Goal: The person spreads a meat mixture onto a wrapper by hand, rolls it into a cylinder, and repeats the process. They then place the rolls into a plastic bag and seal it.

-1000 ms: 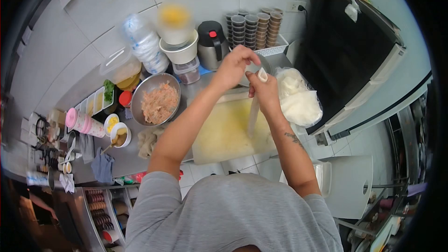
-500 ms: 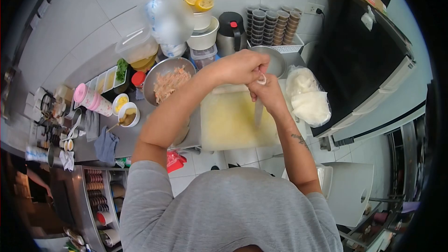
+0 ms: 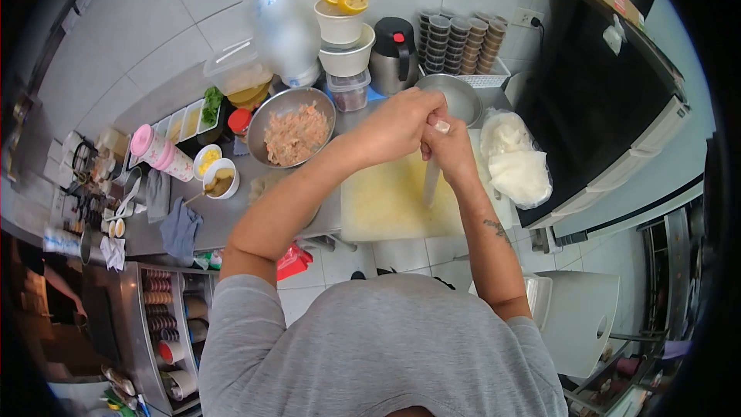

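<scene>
My right hand (image 3: 453, 153) is closed round a knife, its blade (image 3: 431, 182) pointing down over the yellowed cutting board (image 3: 386, 201). My left hand (image 3: 407, 120) is closed against it, fingers meeting at a small pale folded piece (image 3: 442, 127) that pokes out above the right fist. Most of that piece is hidden by the fingers. Left of the hands stands a steel bowl (image 3: 330, 127) of pinkish shredded filling (image 3: 296, 135). To their right lies an opened plastic bag with white square wrappers (image 3: 519, 179). Behind them is a round metal pan (image 3: 457, 96).
Stacked white tubs (image 3: 340, 28) topped with lemon halves and a thermos jug (image 3: 394, 58) line the wall. Lidded sauce cups (image 3: 455, 42) fill a basket. At left are a pink-lidded tumbler (image 3: 160, 153), small bowls (image 3: 222, 180) and a blue cloth (image 3: 181, 229). A dark fridge (image 3: 594, 100) stands right.
The view has shifted slightly, so the counter items appear a little further right. My hands stay together over the board, and the pale piece between them looks more compact.
</scene>
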Motion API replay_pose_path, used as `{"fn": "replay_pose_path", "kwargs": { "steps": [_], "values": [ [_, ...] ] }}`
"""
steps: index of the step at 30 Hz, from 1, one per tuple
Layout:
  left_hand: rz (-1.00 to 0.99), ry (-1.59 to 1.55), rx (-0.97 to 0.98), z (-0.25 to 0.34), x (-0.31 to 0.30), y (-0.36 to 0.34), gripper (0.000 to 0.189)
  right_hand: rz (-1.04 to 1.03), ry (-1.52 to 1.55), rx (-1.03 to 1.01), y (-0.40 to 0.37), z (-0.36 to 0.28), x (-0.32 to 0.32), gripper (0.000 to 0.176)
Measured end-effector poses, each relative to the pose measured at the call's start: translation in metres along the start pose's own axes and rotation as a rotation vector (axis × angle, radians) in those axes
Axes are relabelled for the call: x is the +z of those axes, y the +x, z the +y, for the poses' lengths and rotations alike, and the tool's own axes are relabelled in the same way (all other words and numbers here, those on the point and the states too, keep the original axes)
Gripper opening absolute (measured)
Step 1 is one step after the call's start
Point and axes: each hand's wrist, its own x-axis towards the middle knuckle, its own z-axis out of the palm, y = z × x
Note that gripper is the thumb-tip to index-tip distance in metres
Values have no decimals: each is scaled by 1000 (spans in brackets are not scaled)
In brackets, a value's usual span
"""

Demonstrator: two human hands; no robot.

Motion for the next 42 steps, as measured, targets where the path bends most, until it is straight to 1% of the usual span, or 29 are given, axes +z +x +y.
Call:
{"fn": "replay_pose_path", "kwargs": {
  "steps": [2,4,8,11,12,14,15,17,18,20,21,22,23,24,26,28,29,31,32,34,35,37,40,41,42],
  "values": [
    [38,49,21,-5,5,-4,31,-36,-34,-17,1,3,-2,11],
    [34,115,63,0,8,-9,26,-56,-52,-23,1,6,-3,13],
    [-5,288,108,3,8,-13,26,-60,13,-17,4,17,-5,15],
    [37,105,84,-13,9,-13,26,-65,90,-25,0,6,-2,17],
    [103,-81,-22,-13,10,-14,26,-63,113,-29,-2,2,-2,18],
    [233,-449,-238,-12,12,-17,27,-100,260,-43,5,3,-12,17],
    [75,-521,-293,-18,27,-25,27,-119,334,-51,8,5,-19,18],
    [-234,-655,-402,-42,73,-52,31,-226,629,-107,11,12,-38,24],
    [-312,-757,-438,-48,78,-57,32,-277,777,-134,13,18,-46,29],
    [-474,-959,-508,-56,81,-65,33,-249,876,-212,11,36,-54,38],
    [-517,-741,-522,-55,70,-63,33,-233,927,-251,6,42,-57,43],
    [-554,-523,-533,-53,52,-56,32,-236,914,-206,-6,42,-59,49],
    [-586,-305,-542,-50,38,-49,31,-223,822,-88,-17,46,-62,47],
    [-623,-103,-479,-49,30,-43,30,-211,727,27,-27,52,-67,46],
    [-689,301,-343,-46,20,-34,30,-319,488,224,-37,67,-78,45],
    [-711,578,-163,-31,19,-27,32,-552,196,383,-40,80,-86,47],
    [-718,717,-68,-22,21,-23,33,-570,88,360,-38,85,-81,43],
    [-666,838,89,-4,31,-18,35,-594,-126,312,-37,85,-49,33],
    [-638,897,172,3,32,-15,37,-504,-140,255,-38,80,-33,33],
    [-650,964,141,20,20,-4,35,-325,-171,139,-40,61,-10,33],
    [-656,996,121,30,12,1,35,-336,-163,147,-36,66,-10,32],
    [-615,718,-10,38,-16,8,33,-362,-147,164,-27,79,-8,28],
    [-575,273,-174,28,-42,3,31,-336,-145,115,-25,74,-6,23],
    [-563,119,-222,25,-47,1,30,-285,-107,71,-27,70,-3,22],
    [-546,63,-233,23,-48,-2,29,-234,-69,27,-30,62,4,21]
  ]
}}
